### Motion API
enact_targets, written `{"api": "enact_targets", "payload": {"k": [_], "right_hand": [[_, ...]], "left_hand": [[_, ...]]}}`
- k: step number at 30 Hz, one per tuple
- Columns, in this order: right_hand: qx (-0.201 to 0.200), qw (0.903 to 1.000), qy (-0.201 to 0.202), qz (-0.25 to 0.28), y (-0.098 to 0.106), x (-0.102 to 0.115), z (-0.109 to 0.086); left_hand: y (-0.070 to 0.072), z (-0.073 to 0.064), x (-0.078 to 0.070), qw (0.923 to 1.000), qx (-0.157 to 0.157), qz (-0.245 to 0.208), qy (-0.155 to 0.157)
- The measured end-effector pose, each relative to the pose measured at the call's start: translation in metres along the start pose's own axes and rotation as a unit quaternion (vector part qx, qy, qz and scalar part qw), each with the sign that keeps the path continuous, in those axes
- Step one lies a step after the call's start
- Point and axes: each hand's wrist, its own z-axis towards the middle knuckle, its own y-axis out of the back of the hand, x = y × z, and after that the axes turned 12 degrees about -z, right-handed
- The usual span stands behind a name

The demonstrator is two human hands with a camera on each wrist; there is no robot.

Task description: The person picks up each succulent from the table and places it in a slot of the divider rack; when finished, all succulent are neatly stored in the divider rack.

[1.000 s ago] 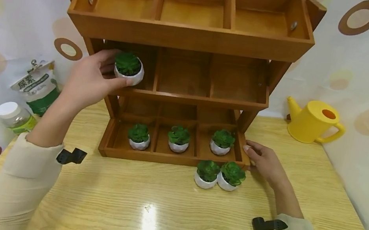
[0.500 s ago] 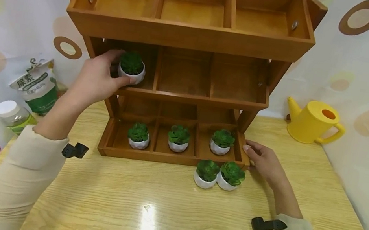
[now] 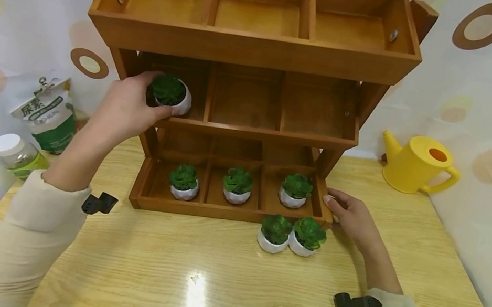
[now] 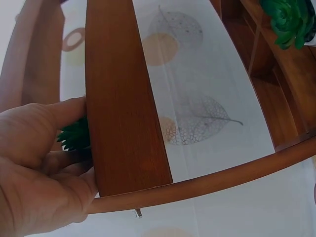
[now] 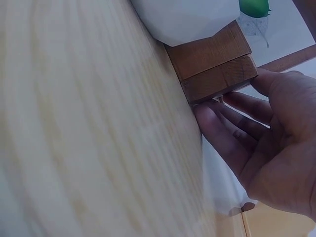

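My left hand [image 3: 128, 106] grips a potted succulent [image 3: 169, 90] in the left compartment of the middle tier of a wooden plant shelf [image 3: 252, 51]. Its white pot is tilted, the green leaves leaning left. In the left wrist view a board hides most of this succulent [image 4: 75, 134]. Low on the right, my right hand [image 3: 353, 217] holds the end of the bottom tier, thumb at the upper edge and fingers along the outer side of the wooden corner [image 5: 222, 74]. Three potted succulents sit in the bottom tier, one per compartment, the middle one [image 3: 238, 181] among them.
Two more potted succulents [image 3: 274, 232] stand side by side on the table [image 3: 151, 277], before the shelf's right front. A yellow watering can [image 3: 416, 163] is at the back right. On the left are a white-and-green bag [image 3: 53, 117] and a white-lidded jar [image 3: 19, 154].
My left hand first carried the succulent slightly right, deeper into the compartment; since then its pot has tipped so the leaves lean left. The right hand stays on the bottom tier's end.
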Motion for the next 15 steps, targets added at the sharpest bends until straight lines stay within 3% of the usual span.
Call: {"api": "enact_targets", "payload": {"k": [8,15], "right_hand": [[-0.005,1.0000,0.006,0.004,-0.001,-0.001,-0.001],[0.002,0.9999,0.001,0.016,-0.001,-0.002,0.000]], "left_hand": [[-0.002,-0.005,0.001,0.9997,-0.021,-0.011,-0.011],[-0.006,-0.015,0.006,0.9975,-0.045,-0.039,-0.039]]}}
